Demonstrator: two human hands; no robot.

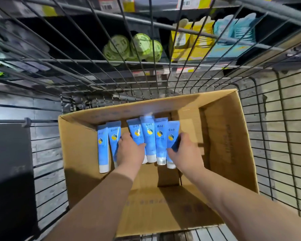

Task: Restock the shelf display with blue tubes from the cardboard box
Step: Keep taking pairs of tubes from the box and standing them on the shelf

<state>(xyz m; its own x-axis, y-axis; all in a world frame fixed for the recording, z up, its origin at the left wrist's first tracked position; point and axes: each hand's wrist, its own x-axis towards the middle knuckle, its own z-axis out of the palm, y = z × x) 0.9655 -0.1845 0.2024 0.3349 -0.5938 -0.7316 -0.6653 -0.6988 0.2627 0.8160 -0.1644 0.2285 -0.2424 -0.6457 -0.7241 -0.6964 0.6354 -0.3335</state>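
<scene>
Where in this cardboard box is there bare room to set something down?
Bare floor lies right of the blue tubes, up to the right wall of the cardboard box, and between their white caps and the near wall. Along the far wall it is crowded: six tubes side by side, left hand and right hand gripping them.

Both forearms [111, 197] extended forward, near-parallel. Left hand [129, 151] back up, fingers and thumb curled on a blue tube [135, 131]. Right hand [185, 151] likewise grips the rightmost tube [172, 135].
</scene>
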